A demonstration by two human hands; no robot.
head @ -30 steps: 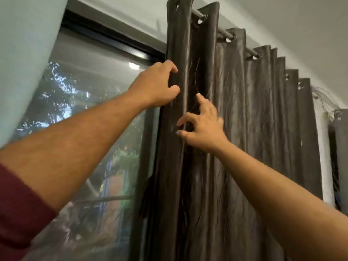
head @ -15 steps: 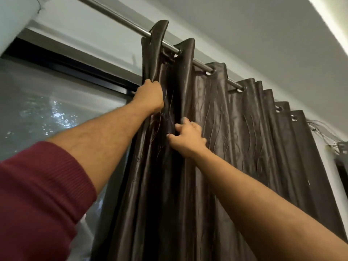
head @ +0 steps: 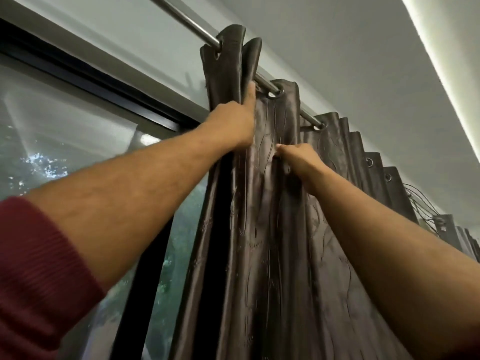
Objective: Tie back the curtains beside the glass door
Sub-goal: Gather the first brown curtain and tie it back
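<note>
A dark brown satin curtain point(head: 272, 229) with eyelets hangs in folds from a steel rod point(head: 181, 20) over the glass door point(head: 52, 152). High up, my left hand point(head: 233, 123) is closed around the curtain's two leading folds just under the rod. A little lower and to the right, my right hand point(head: 298, 159) pinches a fold of the same curtain. Both arms reach upward; the left one wears a maroon sleeve.
The door's black frame point(head: 91, 81) runs along the top and down beside the curtain's edge. Trees show through the glass. More curtain folds point(head: 376, 165) bunch to the right, with loose wires point(head: 420, 201) and another dark curtain beyond. The white ceiling is close above.
The view has tilted further up toward the rod. My left hand closed on the leading folds and rose nearer the rod. My right hand went from open fingers to pinching a fold.
</note>
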